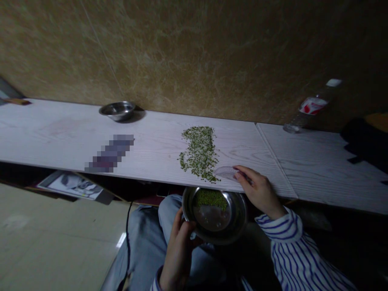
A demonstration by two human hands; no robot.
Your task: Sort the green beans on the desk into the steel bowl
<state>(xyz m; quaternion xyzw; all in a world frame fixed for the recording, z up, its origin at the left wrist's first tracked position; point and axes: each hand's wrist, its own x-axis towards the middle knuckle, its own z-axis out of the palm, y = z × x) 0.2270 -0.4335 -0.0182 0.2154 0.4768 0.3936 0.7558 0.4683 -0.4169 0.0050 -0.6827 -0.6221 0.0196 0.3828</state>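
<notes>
While the left hand [178, 242] grips the near left rim of a metal bowl [238, 214], thumb on top, the bowl sits over the person's lap, close against the near edge of the table [157, 141]. Inside it, a heap of small green beans [210, 199] lies toward the far side. Just beyond, to the right, the fingers of the right hand [257, 190] pinch a thin, see-through piece [224, 173] above the table's near edge, close to the near end of a patch of scattered green beans [200, 151]. That patch spreads across the table toward the far side. To its left lies a pixelated object [110, 155]. Farther back, a smaller metal bowl [117, 111] stands at the far left and a clear bottle [312, 107] at the far right, before a marbled wall [194, 60].
</notes>
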